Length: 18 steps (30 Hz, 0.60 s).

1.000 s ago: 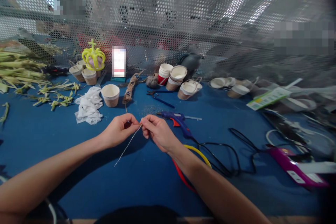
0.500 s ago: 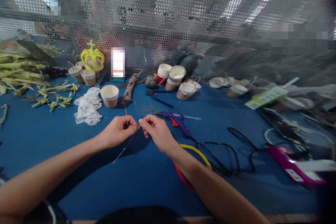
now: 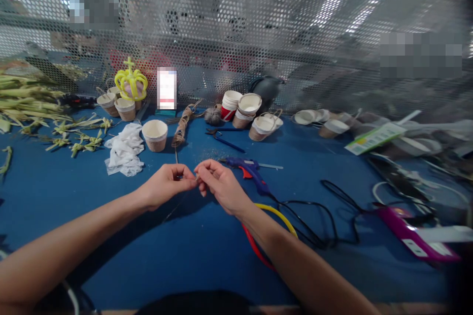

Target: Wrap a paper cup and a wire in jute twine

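My left hand [image 3: 167,186] and my right hand [image 3: 220,186] meet fingertip to fingertip over the middle of the table. Both are closed in a pinch on a short bit of brown twine [image 3: 197,177] between them. A strand runs back from my left hand to the twine bundle [image 3: 181,129]. Below my left fingers a thin, shiny thread [image 3: 173,212] dangles, blurred. Just beyond my right hand lies a blue glue gun [image 3: 253,170] with a red trigger. A twine-wrapped paper cup [image 3: 154,136] stands behind my left hand.
A white cloth [image 3: 124,150], pliers [image 3: 225,140] and more cups [image 3: 261,125] lie beyond my hands. At the left are dried leaves [image 3: 25,93] and a yellow crown [image 3: 131,81]. Black cable [image 3: 310,202] and a purple power strip [image 3: 410,236] lie right. Perforated metal [image 3: 221,24] closes the back.
My right fingers have shifted slightly, the index finger lifting and curling over the twine. My left fingertips have edged a little to the right. The dangling thread has moved and looks fainter.
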### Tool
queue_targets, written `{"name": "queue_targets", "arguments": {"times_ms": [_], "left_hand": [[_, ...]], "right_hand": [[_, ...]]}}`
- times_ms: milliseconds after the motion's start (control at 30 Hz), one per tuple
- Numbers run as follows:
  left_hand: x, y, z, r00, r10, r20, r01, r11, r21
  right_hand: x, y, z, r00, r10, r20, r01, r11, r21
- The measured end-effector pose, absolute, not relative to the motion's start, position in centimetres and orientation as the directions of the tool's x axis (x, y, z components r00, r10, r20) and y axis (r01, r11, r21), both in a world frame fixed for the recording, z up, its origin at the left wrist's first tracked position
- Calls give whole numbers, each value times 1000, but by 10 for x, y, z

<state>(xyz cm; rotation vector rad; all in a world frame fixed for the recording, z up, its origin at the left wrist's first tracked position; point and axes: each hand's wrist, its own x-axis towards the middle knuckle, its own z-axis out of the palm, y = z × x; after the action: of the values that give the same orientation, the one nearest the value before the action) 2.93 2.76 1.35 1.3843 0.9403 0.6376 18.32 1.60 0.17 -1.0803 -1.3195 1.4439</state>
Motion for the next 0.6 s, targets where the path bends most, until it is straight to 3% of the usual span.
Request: {"name": "queue_targets", "arguments": {"times_ms": [133, 433, 600], "left_hand": [[29, 27, 15, 529, 812, -248, 101, 229, 968], [31, 24, 9, 495, 862, -113, 201, 13, 979], [29, 24, 14, 519, 847, -113, 221, -6, 975]], "right_hand": [[183, 16, 3, -239, 970, -40, -65, -57, -996], [183, 16, -4, -156, 988, 7, 122, 26, -992], [184, 15, -2, -126, 991, 34, 177, 57, -983]]}}
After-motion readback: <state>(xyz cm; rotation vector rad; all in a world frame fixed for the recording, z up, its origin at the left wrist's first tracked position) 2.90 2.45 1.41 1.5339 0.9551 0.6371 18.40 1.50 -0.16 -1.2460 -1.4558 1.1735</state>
